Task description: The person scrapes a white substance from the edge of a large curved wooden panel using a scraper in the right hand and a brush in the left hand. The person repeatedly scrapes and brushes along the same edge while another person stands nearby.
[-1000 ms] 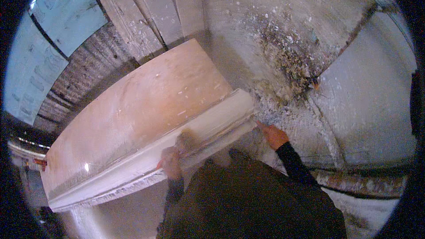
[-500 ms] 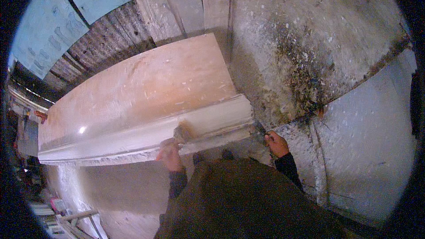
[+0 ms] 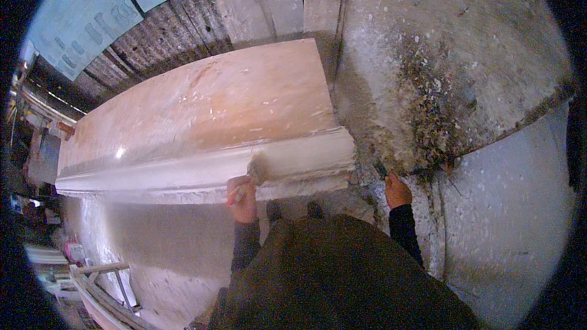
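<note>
A long white plaster moulding [image 3: 153, 174] lies along the front of an orange-tan table board [image 3: 214, 98], its right end rough and ragged. At the moulding's near edge, my left hand [image 3: 242, 200] grips a brush [image 3: 257, 171], whose blurred brownish bristles are over the white face. To the right of the ragged end, my right hand [image 3: 398, 191] is closed round a slim tool with a dark, flat-looking tip [image 3: 381, 168], probably a scraper. That tip is apart from the moulding, above the dirty floor.
Crumbs and dark debris [image 3: 428, 98] cover the floor beyond my right hand. Corrugated sheet [image 3: 165, 40] and blue panels [image 3: 92, 18] stand behind the board. A wooden frame [image 3: 110, 281] sits at the lower left. My shoes [image 3: 315, 209] are just below the moulding.
My right hand has drawn the tool away from the moulding's right end, outward to the right. My left hand stays at the near edge with the brush. The whole view has shifted a little.
</note>
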